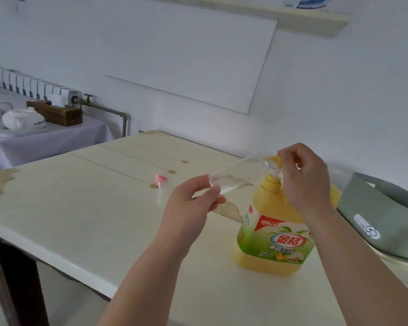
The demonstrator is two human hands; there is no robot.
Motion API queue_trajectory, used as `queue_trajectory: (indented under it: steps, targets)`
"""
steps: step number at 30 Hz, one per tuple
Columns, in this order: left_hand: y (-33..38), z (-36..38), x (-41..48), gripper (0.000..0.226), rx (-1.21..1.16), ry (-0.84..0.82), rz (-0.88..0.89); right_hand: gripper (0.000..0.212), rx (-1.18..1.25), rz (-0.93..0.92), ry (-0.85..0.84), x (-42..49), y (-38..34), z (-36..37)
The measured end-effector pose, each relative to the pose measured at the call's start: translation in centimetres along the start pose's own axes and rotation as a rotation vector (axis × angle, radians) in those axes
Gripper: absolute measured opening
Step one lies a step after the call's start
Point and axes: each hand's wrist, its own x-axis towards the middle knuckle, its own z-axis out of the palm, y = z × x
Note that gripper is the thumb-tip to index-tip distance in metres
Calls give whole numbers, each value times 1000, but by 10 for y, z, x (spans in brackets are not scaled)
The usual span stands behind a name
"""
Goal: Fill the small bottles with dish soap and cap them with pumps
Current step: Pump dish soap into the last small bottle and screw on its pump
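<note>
Nearest to me, the two bare forearms reach out over the table (80,208). Under the right wrist stands the big jug (277,234) of yellow dish soap, upright, its label turned to the person.

The left hand (193,203) is closed lightly, thumb and fingers pinching the base of a small clear bottle (240,171). The bottle is held almost lying, tilted, with its mouth pointing to the right hand. It looks almost empty; I cannot tell if a little soap is already inside.

The right hand (304,177) is curled over the jug's pump (275,161), fingers bent around its head, just where the bottle mouth meets the yellow nozzle. So I judge the filling step is in hand: the mouth is placed at the nozzle and the pump is ready to be pressed.

The next move calls for a steady left hand, so the mouth stays under the nozzle, and a slow press by the right, or soap may run down the outside.

Farther, to the left of the left hand and well apart, a pink pump cap (160,184) with its white tube lies on the table, waiting for the capping.

To the right of the right arm sits a grey basket (375,208).
</note>
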Motion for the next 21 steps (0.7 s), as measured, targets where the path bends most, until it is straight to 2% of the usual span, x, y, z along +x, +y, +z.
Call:
queue_trajectory:
  steps: [6, 8, 12, 21]
  targets:
    - [-5, 3, 4, 19, -11, 35, 21, 28, -43, -6, -33, -1, 4, 0]
    - [-5, 3, 4, 22, -55, 52, -4, 27, -40, -9, -17, -5, 5, 2]
    - [-3, 4, 3, 12, -72, 39, -34, 24, -43, -26, 0, -8, 4, 6]
    - [-3, 10, 9, 18, -118, 89, -43, 22, -21, -45, -4, -3, 3, -1]
